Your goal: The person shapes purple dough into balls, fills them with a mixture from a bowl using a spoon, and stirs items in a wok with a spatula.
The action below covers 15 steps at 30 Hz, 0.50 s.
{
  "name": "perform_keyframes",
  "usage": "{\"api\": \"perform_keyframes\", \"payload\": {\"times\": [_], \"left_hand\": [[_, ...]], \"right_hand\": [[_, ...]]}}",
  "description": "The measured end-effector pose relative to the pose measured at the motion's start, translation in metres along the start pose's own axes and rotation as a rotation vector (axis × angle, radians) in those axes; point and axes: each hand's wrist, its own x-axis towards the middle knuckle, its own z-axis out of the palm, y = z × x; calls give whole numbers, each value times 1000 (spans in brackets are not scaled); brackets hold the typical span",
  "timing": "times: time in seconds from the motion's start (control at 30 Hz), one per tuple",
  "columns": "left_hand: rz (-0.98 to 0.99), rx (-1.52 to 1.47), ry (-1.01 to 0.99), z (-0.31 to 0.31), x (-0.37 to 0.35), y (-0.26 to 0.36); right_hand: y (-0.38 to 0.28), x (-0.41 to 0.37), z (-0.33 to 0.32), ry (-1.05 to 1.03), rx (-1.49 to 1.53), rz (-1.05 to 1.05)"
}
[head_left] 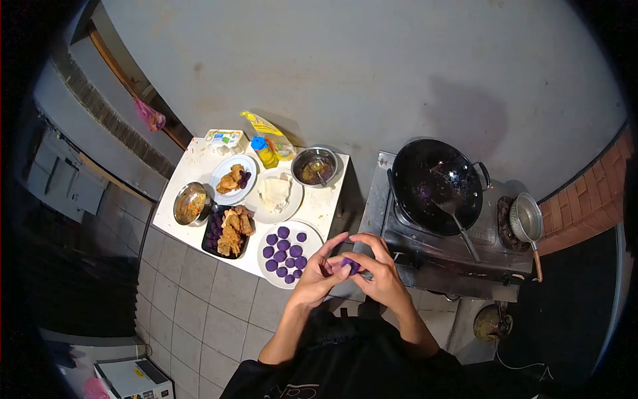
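Both hands meet in front of my body around one purple dough ball point(350, 266). My left hand point(318, 278) cups it from the left, with the thumb reaching onto it. From the other side my right hand point(379, 271) presses fingers and thumb against it. Part of the ball is hidden by the fingers. Just left of my hands, a white plate point(311, 234) at the table's corner carries several finished-looking purple balls point(280, 256) of differing sizes.
On the white table point(174, 223) are a black tray point(207, 247) with fried pieces, a plate of fried food point(231, 178), a plate of white sheets point(274, 193), metal bowls and a yellow bottle point(266, 154). At right, a wok point(412, 176) with a spatula point(458, 223) sits on the stove.
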Motion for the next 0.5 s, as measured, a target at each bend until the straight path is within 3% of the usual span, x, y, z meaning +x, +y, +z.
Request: {"api": "perform_keyframes", "payload": {"times": [0.3, 0.4, 0.5], "left_hand": [[11, 34, -12, 14, 6, -15], [-72, -112, -13, 23, 10, -15], [-64, 4, -80, 15, 20, -32]], "right_hand": [[8, -6, -17, -59, 30, -53], [10, -12, -24, -45, 62, 7], [5, -10, -33, -70, 88, 52]]}}
